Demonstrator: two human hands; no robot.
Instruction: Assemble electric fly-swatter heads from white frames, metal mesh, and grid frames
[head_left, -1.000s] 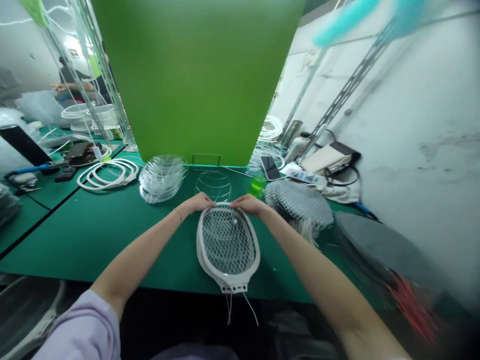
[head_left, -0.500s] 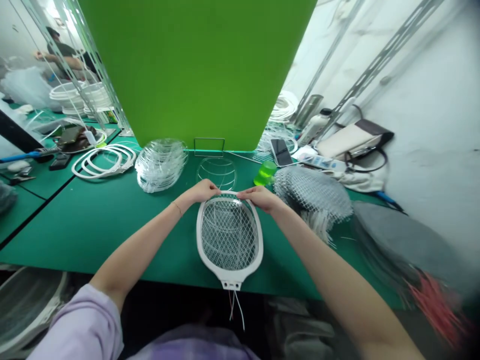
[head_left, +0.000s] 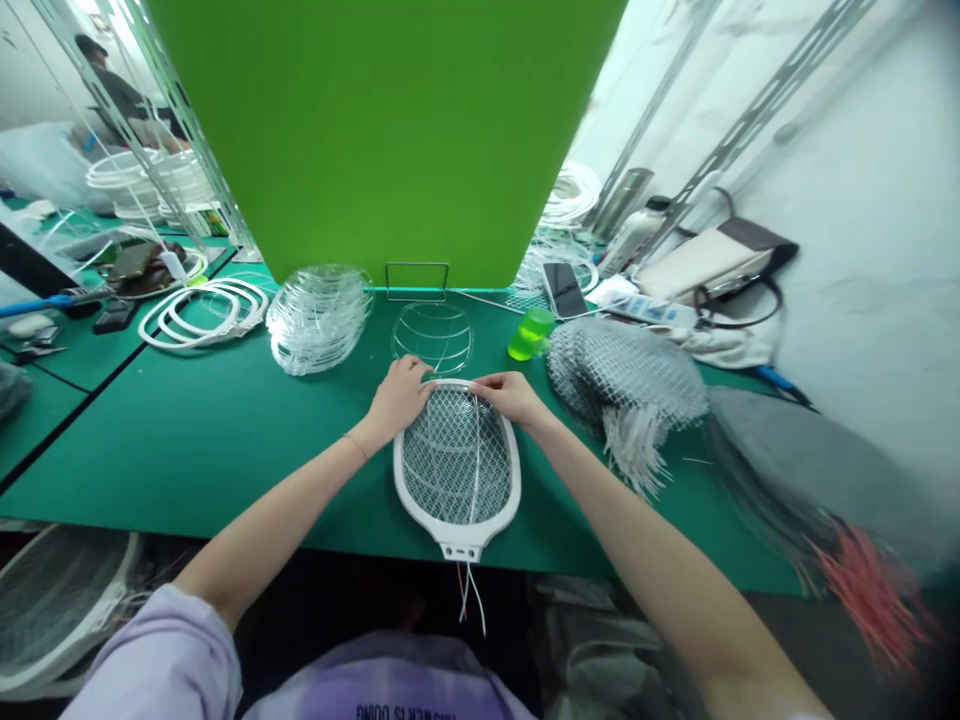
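An electric fly swatter head [head_left: 406, 497] with a white frame and metal mesh lies at the green table's front edge, its socket end pointing at me. Thin white and red wires [head_left: 471, 598] hang from that end. My left hand [head_left: 401, 395] curls its fingers over the far left rim. At the far right rim, my right hand [head_left: 510, 395] pinches the frame between thumb and fingers. Clear curved ribs and a pale straight strip show across the mesh. Just beyond the hands lies a clear ribbed plastic insert [head_left: 442, 318].
Clear plastic inserts [head_left: 319, 320] are piled at left, beside white frame rings [head_left: 206, 315]. To the right are a green container [head_left: 530, 333], a phone [head_left: 565, 291], stacked mesh sheets [head_left: 630, 365] and grey mesh with red wires [head_left: 874, 590]. A green board [head_left: 390, 140] stands behind; a person [head_left: 112, 90] sits far left.
My left hand has turned so more of its back shows, and it sits lower over the rim. My right hand keeps its grip. The ribs across the mesh show more clearly.
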